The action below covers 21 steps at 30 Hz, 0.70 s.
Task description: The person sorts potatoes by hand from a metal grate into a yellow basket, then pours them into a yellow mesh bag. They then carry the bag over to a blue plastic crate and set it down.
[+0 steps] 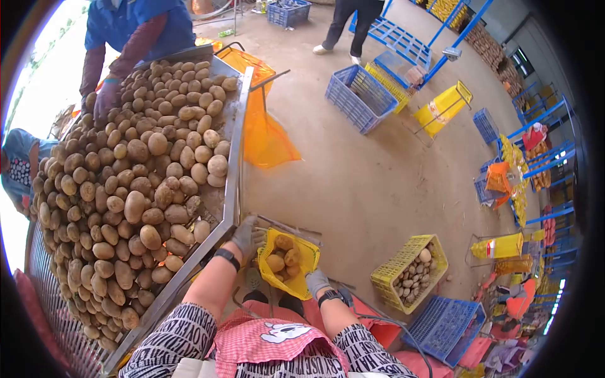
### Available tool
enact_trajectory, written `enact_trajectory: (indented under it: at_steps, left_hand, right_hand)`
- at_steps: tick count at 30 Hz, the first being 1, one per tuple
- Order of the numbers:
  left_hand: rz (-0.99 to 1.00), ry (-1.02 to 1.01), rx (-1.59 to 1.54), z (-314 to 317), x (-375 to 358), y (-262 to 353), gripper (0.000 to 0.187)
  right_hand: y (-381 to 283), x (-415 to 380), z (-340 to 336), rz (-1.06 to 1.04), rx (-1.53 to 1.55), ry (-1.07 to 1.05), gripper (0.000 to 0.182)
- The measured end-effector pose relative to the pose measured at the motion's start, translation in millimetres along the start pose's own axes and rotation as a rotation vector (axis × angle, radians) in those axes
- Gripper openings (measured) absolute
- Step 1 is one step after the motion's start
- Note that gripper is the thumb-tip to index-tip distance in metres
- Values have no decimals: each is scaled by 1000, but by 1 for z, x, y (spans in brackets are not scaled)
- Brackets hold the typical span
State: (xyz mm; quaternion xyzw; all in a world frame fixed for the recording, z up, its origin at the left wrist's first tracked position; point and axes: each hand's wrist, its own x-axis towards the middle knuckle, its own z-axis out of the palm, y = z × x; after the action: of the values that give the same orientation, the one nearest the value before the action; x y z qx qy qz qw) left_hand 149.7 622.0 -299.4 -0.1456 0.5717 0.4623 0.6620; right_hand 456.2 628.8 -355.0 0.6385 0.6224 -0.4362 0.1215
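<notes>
Below my chest, both gloved hands grip a yellow mesh bag of potatoes.
Left hand and right hand curl fingers round its rim; sleeve lettering is unreadable to me.

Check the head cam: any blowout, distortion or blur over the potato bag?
Head view: strong fisheye, black vignette at the corners, the sorting table's rail bends; daylight blows out the left edge; the yellow bag, left hand and right hand are evenly lit and sharp; far racks at right are small and soft.
</notes>
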Motion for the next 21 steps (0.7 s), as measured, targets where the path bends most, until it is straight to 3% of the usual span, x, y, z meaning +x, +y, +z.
enact_trajectory:
  at_steps: [2,4,5,6,8,11,15,17,21]
  left_hand:
    - [-16,-72,-177,9,60,11,85]
    - [15,80,-308,37,49,30,78]
    - [-58,185,-368,38,65,33,67]
    - [-128,296,-418,26,88,34,55]
    - [-106,134,-314,-68,233,3,27]
    - [84,141,204,2,112,33,11]
    - [139,132,581,-33,132,32,5]
    - [395,160,944,-32,130,37,2]
    - [505,268,1157,-17,112,40,8]
  right_hand:
    - [-12,-8,-18,3,-72,-23,41]
    - [-21,-5,-24,0,-155,-28,42]
    - [-18,2,-21,-7,-221,-51,42]
    - [-22,-1,-23,-14,-176,-28,38]
    - [-21,-6,-20,6,-81,-1,36]
    - [-27,-10,-30,104,64,44,39]
    - [-11,-5,-14,163,208,67,40]
    - [-10,-3,-10,190,317,100,39]
    - [-14,1,-8,194,349,100,35]
